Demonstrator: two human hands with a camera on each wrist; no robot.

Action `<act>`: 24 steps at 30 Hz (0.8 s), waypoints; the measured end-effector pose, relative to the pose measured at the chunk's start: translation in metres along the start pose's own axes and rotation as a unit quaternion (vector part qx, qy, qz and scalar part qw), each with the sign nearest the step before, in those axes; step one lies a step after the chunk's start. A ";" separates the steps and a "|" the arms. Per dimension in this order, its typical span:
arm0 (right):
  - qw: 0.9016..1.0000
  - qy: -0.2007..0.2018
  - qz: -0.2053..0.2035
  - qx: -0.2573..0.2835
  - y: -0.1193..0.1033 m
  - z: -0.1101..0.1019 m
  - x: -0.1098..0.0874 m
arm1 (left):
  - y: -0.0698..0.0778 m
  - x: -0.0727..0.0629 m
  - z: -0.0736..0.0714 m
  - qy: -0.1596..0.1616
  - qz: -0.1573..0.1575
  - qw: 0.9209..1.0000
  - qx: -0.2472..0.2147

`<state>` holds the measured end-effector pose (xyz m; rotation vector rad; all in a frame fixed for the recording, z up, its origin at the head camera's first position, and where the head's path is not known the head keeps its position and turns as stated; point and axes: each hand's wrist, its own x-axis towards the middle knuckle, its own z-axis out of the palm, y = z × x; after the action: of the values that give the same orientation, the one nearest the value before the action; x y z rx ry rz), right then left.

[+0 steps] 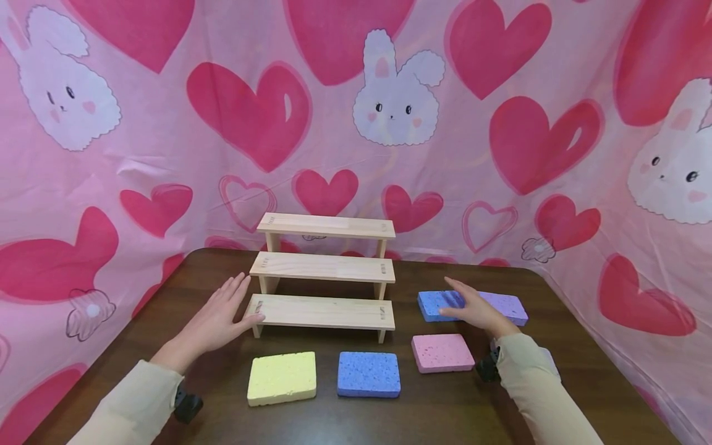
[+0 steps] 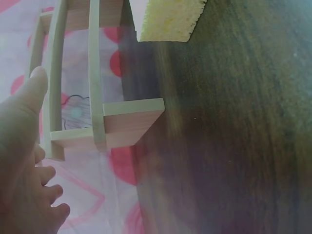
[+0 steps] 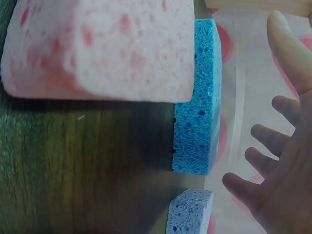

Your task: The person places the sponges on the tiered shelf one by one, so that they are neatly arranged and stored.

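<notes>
Just right of the left grip [image 1: 214, 318] stands a three-step wooden rack [image 1: 322, 267]; the thumb overlaps the lowest step's left end in the head view, and whether they touch cannot be told. That grip has its fingers outstretched, thumb apart, and holds nothing. Nearer the person than it, and to its right, a yellow sponge [image 1: 282, 378] lies flat on the tabletop [image 1: 311, 426], with a blue sponge [image 1: 369, 374] further right.

Right of the rack, the right grip [image 1: 473, 309] is spread wide with nothing in hold. Behind its fingers lies a second blue sponge [image 1: 431, 306], partly covered in the head view; a purple sponge [image 1: 506, 307] is to its right. Just nearer than this grip, slightly left, is a pink sponge [image 1: 443, 353]. Beneath its sleeve [image 1: 528, 371] a pale lilac piece [image 1: 552, 361] shows, mostly hidden.
</notes>
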<state>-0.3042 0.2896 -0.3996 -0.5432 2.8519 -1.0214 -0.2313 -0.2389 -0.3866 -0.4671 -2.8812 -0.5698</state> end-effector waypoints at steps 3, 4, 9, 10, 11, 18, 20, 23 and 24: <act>1.000 -0.007 -0.004 0.007 0.004 0.001 0.002 | -0.001 0.000 0.002 -0.004 -0.006 1.000 -0.007; 1.000 -0.008 -0.004 0.007 0.006 0.001 0.003 | -0.002 -0.001 0.002 -0.005 -0.008 1.000 -0.008; 1.000 -0.018 0.007 -0.005 0.011 0.000 0.005 | -0.004 -0.001 0.006 -0.003 -0.003 1.000 -0.008; 1.000 -0.021 0.011 -0.008 0.012 0.001 0.005 | -0.004 -0.001 0.007 -0.004 -0.003 1.000 -0.010; 1.000 -0.024 0.015 -0.009 0.012 0.001 0.005 | -0.004 -0.001 0.008 -0.004 -0.002 1.000 -0.012; 0.999 -0.027 0.018 -0.013 0.017 0.001 0.007 | -0.005 -0.002 0.012 -0.008 -0.002 1.000 -0.020; 0.999 -0.027 0.015 -0.017 0.019 0.000 0.008 | -0.005 -0.002 0.013 -0.008 0.001 1.000 -0.020; 0.999 -0.031 0.016 -0.022 0.022 -0.001 0.008 | -0.005 -0.001 0.015 -0.007 0.004 1.000 -0.021; 0.999 -0.033 0.017 -0.024 0.023 -0.001 0.008 | -0.006 -0.001 0.016 -0.007 0.005 1.000 -0.021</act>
<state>-0.3192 0.3037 -0.4124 -0.5193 2.8246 -0.9151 -0.2340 -0.2377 -0.4034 -0.4928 -2.8834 -0.6293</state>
